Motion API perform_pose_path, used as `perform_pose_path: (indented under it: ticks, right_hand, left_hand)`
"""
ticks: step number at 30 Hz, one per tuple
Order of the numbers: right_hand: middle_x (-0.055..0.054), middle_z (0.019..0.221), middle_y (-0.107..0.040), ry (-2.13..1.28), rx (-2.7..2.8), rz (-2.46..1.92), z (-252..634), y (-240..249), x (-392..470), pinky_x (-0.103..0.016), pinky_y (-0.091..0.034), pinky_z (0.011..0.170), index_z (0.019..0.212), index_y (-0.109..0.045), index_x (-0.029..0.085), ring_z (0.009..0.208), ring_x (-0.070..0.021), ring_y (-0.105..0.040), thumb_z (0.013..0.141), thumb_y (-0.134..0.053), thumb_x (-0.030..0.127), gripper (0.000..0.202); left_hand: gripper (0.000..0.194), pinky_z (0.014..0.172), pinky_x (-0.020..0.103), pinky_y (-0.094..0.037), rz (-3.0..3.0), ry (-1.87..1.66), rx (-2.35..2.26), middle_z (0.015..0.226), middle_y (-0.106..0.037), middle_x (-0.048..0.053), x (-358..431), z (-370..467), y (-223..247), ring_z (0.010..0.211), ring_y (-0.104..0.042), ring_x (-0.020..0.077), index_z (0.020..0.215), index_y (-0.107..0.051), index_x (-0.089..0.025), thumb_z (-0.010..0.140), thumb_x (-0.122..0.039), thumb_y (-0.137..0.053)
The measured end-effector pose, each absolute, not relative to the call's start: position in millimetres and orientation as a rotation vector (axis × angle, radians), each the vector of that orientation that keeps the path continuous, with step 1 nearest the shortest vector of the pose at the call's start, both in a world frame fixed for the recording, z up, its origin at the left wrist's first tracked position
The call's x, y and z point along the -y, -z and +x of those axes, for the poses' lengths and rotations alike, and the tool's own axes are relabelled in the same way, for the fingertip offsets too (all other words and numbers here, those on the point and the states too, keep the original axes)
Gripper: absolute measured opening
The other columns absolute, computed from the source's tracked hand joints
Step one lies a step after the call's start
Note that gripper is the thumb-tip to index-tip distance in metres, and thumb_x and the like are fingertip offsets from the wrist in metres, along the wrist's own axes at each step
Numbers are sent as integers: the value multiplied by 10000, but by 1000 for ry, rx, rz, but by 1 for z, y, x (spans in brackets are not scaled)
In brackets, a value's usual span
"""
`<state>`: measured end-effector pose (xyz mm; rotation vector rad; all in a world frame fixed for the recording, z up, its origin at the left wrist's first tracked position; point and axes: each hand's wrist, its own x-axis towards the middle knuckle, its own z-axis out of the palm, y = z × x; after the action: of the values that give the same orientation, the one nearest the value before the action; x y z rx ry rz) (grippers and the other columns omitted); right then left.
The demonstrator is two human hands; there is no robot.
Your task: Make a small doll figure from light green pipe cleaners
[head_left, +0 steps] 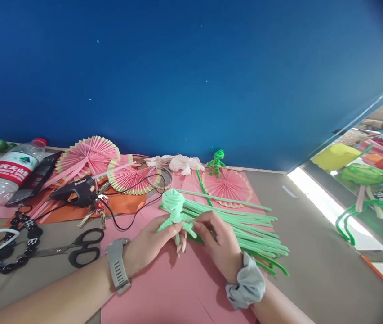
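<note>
In the head view, the light-green figure [173, 201] of coiled fuzzy stems is the piece most at risk: if the right hand [221, 243] pulls or twists a limb hard while the left hand [149, 243] holds the body loosely, the windings could slip, the limb could work out of place, or the head could lean, since nothing but wrapping seems to hold it. Too firm a squeeze might flatten the fuzzy body. A swing of the right wrist could also scatter the stem bundle [245, 225], whose ends lie just beside that hand and point toward the bench's right edge. On the other side, the black cord [123, 230] of the glue gun [75, 193] loops near the left hand, so a sleeveless forearm might snag it and drag the tool across the bench [284, 216]. The figure is held up above the pink sheet [164, 292] that covers the middle of the near edge, its coiled head standing clear above the left grip and its lower limbs splayed below and to the right. The left grip is narrow, thumb and fingers around the body; the right grip is a tight pinch at the end of one limb. A darker green figure [217, 163] stands by the far edge, well apart from both hands.
</note>
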<state>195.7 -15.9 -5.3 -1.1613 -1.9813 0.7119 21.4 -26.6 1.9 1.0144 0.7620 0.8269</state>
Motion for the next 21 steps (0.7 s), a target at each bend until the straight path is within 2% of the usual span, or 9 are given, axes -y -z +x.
perform_pose_path:
  ticks: [4,8,13,18,21]
  right_hand:
    - [-48,752,-562,-300,2288,-1134,186,7,28,-271,-436,596,805,-465,189,694,-175,-528,821,-383,115,112]
    - [-55,799,-589,-191,2398,-1172,180,4,35,-273,-444,605,901,-491,185,710,-178,-552,842,-350,94,177]
    - [-36,792,-597,-313,2267,-1174,186,-7,30,-263,-436,652,877,-504,205,726,-166,-554,877,-375,145,142]
    - [1,741,-574,-590,2046,-1210,192,-8,21,-214,-423,635,852,-489,211,683,-127,-549,877,-397,150,113]
    - [15,711,-564,-723,2020,-1219,189,-1,21,-209,-418,610,809,-474,206,641,-116,-537,881,-391,161,120]
  left_hand:
    - [257,557,223,-426,926,-910,-792,624,-501,-18,26,23,-5,577,-496,109,722,-497,-170,865,-363,-408]
    - [272,618,243,-409,1305,-998,-1098,619,-490,-21,24,21,-9,618,-484,131,655,-473,-178,861,-339,-401]
    - [172,597,247,-380,1472,-1055,-1276,612,-498,-26,24,19,-2,596,-457,134,693,-494,-176,813,-299,-485]
    - [301,551,230,-388,1137,-937,-971,530,-459,-31,24,17,-1,510,-454,104,602,-463,-166,856,-318,-409]
    - [288,554,218,-395,915,-861,-756,494,-428,-37,24,18,-3,493,-435,91,577,-460,-159,843,-264,-427]
